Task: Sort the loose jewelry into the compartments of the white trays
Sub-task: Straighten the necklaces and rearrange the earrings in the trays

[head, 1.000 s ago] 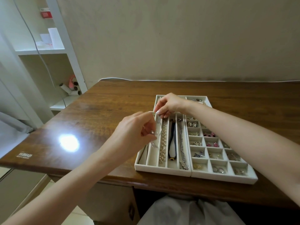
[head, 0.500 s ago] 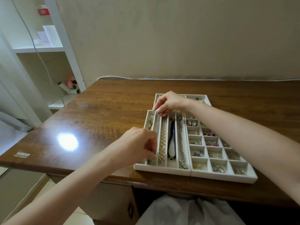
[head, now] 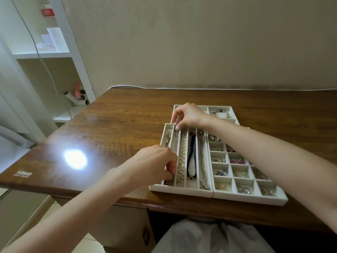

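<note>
One thin silver chain (head: pixel 176 141) lies along the second of five long slots in the slot tray (head: pixel 182 190). The right grip (head: pixel 189 115) pinches its far end. The left grip (head: pixel 155 165) curls over the near end; I cannot tell whether it holds the chain. The next slots hold pearls (head: pixel 181 161) and a dark cord (head: pixel 191 157). Three white trays sit on the glossy wooden bench (head: pixel 118 125). The grid tray (head: pixel 255 198) has small pieces in its square cells.

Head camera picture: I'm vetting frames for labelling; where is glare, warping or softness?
Head view: a blown-out glare spot sits on the table left of the trays; wide-angle distortion tilts the shelf upright; small earrings look soft.
</note>
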